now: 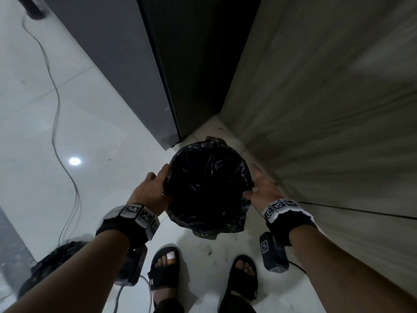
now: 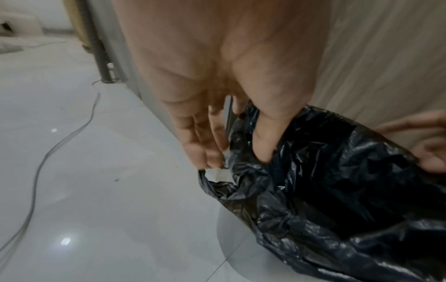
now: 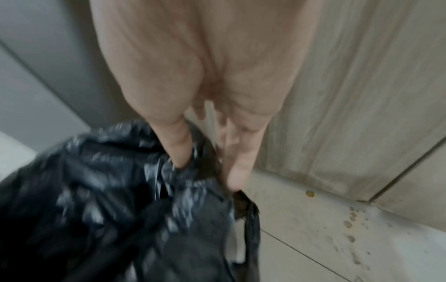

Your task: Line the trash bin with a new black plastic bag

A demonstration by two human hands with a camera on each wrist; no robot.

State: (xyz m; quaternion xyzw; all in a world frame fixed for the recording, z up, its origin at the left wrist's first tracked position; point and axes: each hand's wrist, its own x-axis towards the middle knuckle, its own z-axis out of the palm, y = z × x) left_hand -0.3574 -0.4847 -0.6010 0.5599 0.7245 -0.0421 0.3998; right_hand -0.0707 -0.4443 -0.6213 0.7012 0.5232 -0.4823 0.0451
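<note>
A round trash bin stands on the floor in a corner, its white wall [image 2: 231, 229] showing below the liner. A black plastic bag [image 1: 207, 184] lines it and is folded over the rim. My left hand [image 1: 153, 188] holds the left side of the rim; in the left wrist view the left hand [image 2: 234, 159] has its thumb [image 2: 263, 150] inside the bag and its fingers [image 2: 200, 152] down the outside. My right hand [image 1: 261, 188] holds the right side the same way: the right hand [image 3: 207, 173] pinches the bag [image 3: 108, 190] edge, blurred.
A beige wall [image 1: 327, 109] runs close along the bin's right, a grey cabinet [image 1: 126, 64] behind it on the left. A filled black bag [image 1: 52, 260] sits on the white tiles at lower left, beside a cable [image 1: 56, 123]. My sandalled feet [image 1: 164, 267] stand just before the bin.
</note>
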